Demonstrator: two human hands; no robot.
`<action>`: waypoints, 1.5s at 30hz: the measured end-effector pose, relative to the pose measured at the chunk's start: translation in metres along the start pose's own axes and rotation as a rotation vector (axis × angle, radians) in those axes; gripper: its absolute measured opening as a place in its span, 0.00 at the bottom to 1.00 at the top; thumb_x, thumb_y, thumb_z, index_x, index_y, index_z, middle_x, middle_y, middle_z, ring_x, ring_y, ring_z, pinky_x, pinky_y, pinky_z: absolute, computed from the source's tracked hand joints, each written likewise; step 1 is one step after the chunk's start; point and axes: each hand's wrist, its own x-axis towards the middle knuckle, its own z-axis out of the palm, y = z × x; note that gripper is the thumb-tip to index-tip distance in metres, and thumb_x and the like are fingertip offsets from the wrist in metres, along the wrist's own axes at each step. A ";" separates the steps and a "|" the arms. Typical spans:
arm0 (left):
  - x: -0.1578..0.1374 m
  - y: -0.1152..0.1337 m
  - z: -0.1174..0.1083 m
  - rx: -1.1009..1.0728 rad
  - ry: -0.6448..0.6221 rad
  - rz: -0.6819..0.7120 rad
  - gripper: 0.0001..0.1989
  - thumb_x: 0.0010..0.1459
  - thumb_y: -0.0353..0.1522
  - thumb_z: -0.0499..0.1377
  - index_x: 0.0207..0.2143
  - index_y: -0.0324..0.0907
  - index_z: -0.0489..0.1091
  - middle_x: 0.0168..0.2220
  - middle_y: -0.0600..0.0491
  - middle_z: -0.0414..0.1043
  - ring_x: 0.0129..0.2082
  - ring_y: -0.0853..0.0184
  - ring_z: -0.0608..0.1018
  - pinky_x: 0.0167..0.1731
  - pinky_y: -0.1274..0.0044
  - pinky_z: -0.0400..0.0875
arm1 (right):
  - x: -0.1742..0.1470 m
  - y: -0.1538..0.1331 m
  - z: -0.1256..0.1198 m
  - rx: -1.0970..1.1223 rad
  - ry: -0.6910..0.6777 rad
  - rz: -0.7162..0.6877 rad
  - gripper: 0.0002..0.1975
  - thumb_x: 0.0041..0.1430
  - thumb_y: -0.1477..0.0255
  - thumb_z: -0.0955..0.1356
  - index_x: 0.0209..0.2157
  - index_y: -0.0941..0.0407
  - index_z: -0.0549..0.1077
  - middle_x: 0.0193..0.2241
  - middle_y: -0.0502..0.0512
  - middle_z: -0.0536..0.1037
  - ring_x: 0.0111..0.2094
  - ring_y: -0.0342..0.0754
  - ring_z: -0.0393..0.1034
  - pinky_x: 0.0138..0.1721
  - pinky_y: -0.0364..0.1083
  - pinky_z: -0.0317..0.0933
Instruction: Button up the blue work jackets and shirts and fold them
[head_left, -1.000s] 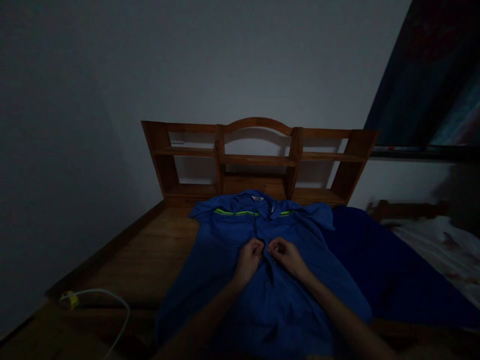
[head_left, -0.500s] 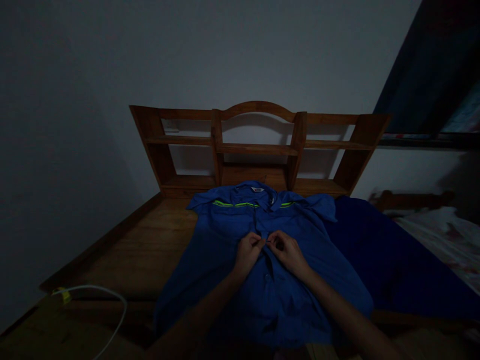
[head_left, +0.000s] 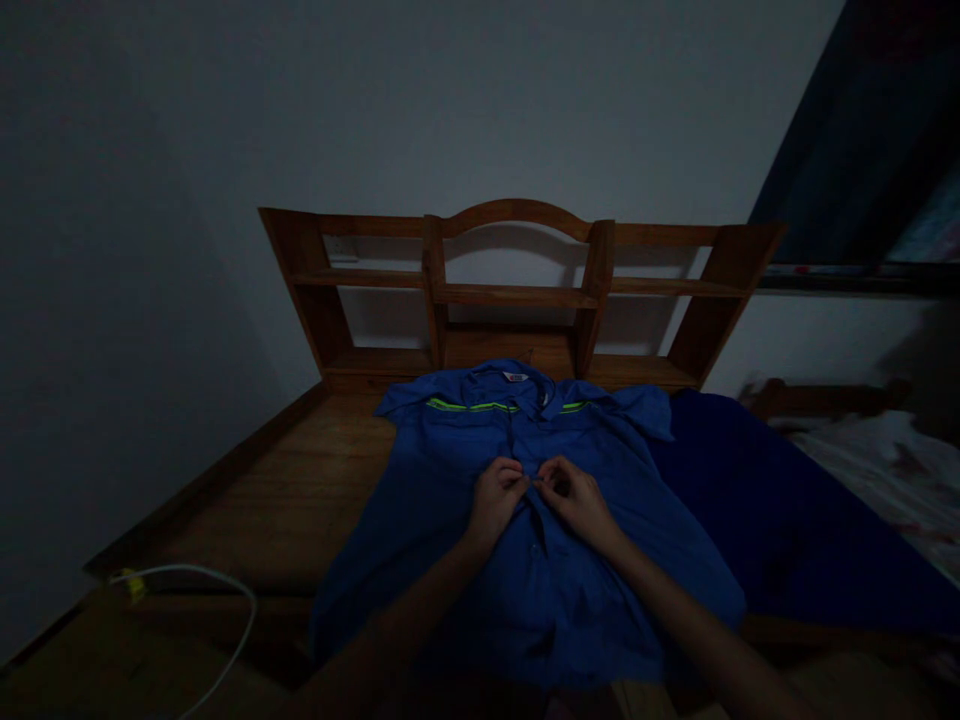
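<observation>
A blue short-sleeved shirt [head_left: 442,510] with a bright green stripe across the chest lies front up on the wooden desk, collar pointing away from me. Both hands meet at its front opening, around mid-chest. My left hand [head_left: 496,500] pinches one edge of the opening between thumb and fingers. Close beside it, my right hand [head_left: 576,500] pinches the other edge. The fingertips almost touch, and whatever button sits between them is too small and dark to make out. Below the hands a button [head_left: 534,550] shows on the front strip.
A wooden shelf unit [head_left: 517,296] stands at the back against the wall. Dark blue cloth [head_left: 787,520] lies to the right of the shirt. Bare desktop [head_left: 300,480] shows on the left, with a white cable [head_left: 202,570] at its near corner. The room is dim.
Both hands stay at the same spot on the shirt front, with only slight finger movement. The shirt lies as before.
</observation>
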 end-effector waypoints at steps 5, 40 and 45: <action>0.000 0.003 0.002 -0.039 0.026 -0.030 0.12 0.42 0.31 0.64 0.31 0.38 0.67 0.26 0.52 0.73 0.28 0.68 0.76 0.29 0.80 0.67 | -0.001 0.000 -0.001 0.034 0.006 0.036 0.10 0.58 0.63 0.63 0.35 0.55 0.67 0.27 0.50 0.72 0.26 0.43 0.67 0.28 0.41 0.58; -0.002 0.003 0.005 0.169 0.014 0.135 0.07 0.50 0.32 0.60 0.34 0.41 0.70 0.31 0.52 0.73 0.33 0.67 0.76 0.36 0.77 0.69 | 0.011 0.012 -0.008 0.600 -0.067 0.331 0.13 0.49 0.63 0.68 0.28 0.60 0.72 0.19 0.50 0.71 0.19 0.41 0.64 0.22 0.41 0.57; 0.000 0.001 0.006 0.172 0.018 0.122 0.07 0.49 0.33 0.61 0.32 0.41 0.70 0.30 0.52 0.72 0.32 0.68 0.75 0.35 0.78 0.69 | 0.011 0.014 -0.009 0.645 -0.021 0.325 0.12 0.50 0.64 0.67 0.31 0.59 0.73 0.25 0.53 0.72 0.21 0.41 0.65 0.24 0.41 0.59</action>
